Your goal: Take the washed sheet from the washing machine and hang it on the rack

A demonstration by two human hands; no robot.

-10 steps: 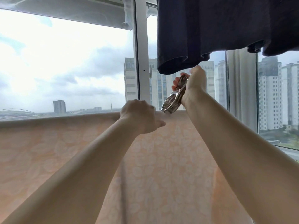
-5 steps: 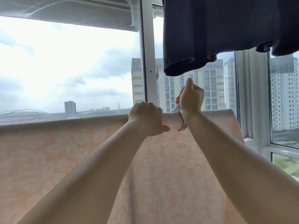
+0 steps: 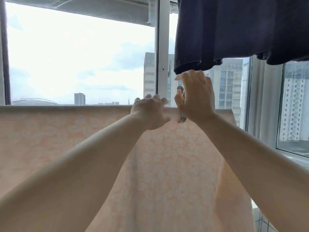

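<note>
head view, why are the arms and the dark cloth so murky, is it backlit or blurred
Head view: backlit; the overcast sky through the window is near blown out, so the dark navy hanging garment loses detail; the pale peach patterned sheet glows through; the left hand looks slightly motion-blurred.

Dark garment [image 3: 234, 30] overhead, window frame [image 3: 161, 47], tower blocks [image 3: 224, 84] outside
</note>
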